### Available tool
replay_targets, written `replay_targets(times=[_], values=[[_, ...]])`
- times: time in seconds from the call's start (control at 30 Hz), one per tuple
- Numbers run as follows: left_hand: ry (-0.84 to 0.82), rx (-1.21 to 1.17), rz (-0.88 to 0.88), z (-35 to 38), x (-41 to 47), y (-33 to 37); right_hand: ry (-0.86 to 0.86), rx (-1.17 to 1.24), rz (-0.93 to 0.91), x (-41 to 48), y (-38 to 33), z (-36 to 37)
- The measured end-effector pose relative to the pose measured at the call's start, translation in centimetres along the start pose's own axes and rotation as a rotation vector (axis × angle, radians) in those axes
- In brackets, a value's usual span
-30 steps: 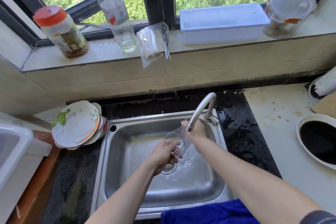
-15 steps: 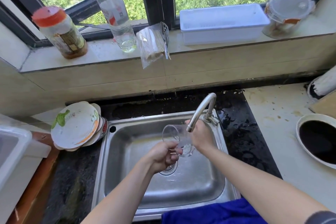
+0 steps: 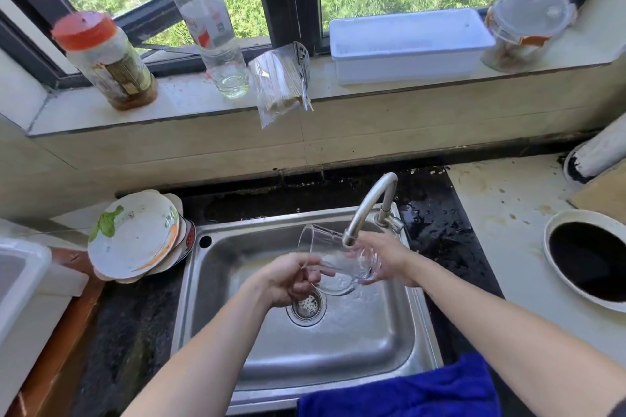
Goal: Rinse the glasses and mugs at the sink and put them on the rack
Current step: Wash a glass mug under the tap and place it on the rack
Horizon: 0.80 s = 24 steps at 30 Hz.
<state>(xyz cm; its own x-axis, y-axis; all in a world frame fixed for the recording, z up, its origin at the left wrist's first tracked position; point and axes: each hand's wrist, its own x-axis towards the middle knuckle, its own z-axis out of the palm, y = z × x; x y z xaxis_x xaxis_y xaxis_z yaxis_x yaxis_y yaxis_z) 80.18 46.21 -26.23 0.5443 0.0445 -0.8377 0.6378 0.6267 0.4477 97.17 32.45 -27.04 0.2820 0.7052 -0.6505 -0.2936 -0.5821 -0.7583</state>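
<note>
The glass (image 3: 333, 264) is held on its side under the faucet (image 3: 364, 210), rim end clamped in the left hand (image 3: 288, 279) grip, base clasped by the right hand (image 3: 391, 257)

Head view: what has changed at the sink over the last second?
The clear drinking glass has risen from low in the steel sink to just under the spout of the curved metal faucet. It has tipped onto its side, mouth toward the left. The left hand and right hand kept their hold and rose with it. The stack of plates stayed put.
</note>
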Motion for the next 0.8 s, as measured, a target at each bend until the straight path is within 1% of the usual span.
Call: replay_targets(times=[0.03, 0.07, 0.13, 0.2, 0.23, 0.27, 0.3, 0.37, 0.43, 0.47, 0.5, 0.53, 0.57, 0.63, 0.67, 0.8], values=[[0.036, 0.038, 0.010, 0.2, -0.1, 0.4, -0.067, 0.139, 0.053, -0.5, -0.1, 0.1], [0.104, 0.075, 0.028, 0.5, 0.0, 0.8, -0.110, 0.211, 0.095, -1.0, -0.1, 0.2], [0.323, 0.081, 0.101, 1.4, 0.7, 1.6, -0.139, 0.311, 0.176, -1.7, 0.4, 0.1], [0.562, 0.001, 0.273, 2.8, 2.0, 1.9, -0.101, 0.416, 0.238, -2.2, 1.0, 0.3], [0.665, 0.046, 0.375, 3.6, 2.7, 1.9, -0.061, 0.467, 0.261, -2.2, 1.3, 0.5], [0.726, 0.176, 0.484, 4.3, 3.2, 1.5, -0.018, 0.513, 0.283, -2.2, 1.6, 0.6], [0.751, 0.338, 0.597, 5.0, 3.3, 0.7, 0.022, 0.552, 0.303, -2.2, 1.9, 0.7], [0.734, 0.585, 0.733, 5.9, 3.5, -0.9, 0.086, 0.617, 0.339, -2.3, 2.0, 0.8], [0.757, 0.875, 0.780, 6.3, 3.7, -1.7, 0.137, 0.658, 0.353, -2.7, 1.8, 1.1], [0.751, 0.987, 0.778, 6.4, 4.3, -2.0, 0.162, 0.680, 0.350, -2.9, 1.8, 1.2], [0.742, 1.051, 0.760, 6.7, 4.4, -1.8, 0.187, 0.702, 0.344, -3.1, 1.9, 1.2], [0.719, 1.025, 0.732, 6.6, 4.7, -1.5, 0.204, 0.715, 0.341, -3.2, 2.0, 1.3], [0.726, 0.944, 0.688, 6.6, 4.9, -0.9, 0.207, 0.708, 0.341, -3.4, 2.1, 1.5], [0.786, 0.759, 0.558, 6.3, 5.1, 0.3, 0.202, 0.651, 0.349, -3.7, 2.5, 1.7], [0.810, 0.749, 0.539, 6.5, 4.9, 0.7, 0.201, 0.629, 0.348, -3.8, 2.6, 1.7], [0.853, 0.769, 0.620, 8.2, 4.3, -0.6, 0.261, 0.592, 0.302, -4.1, 1.9, 1.3]])
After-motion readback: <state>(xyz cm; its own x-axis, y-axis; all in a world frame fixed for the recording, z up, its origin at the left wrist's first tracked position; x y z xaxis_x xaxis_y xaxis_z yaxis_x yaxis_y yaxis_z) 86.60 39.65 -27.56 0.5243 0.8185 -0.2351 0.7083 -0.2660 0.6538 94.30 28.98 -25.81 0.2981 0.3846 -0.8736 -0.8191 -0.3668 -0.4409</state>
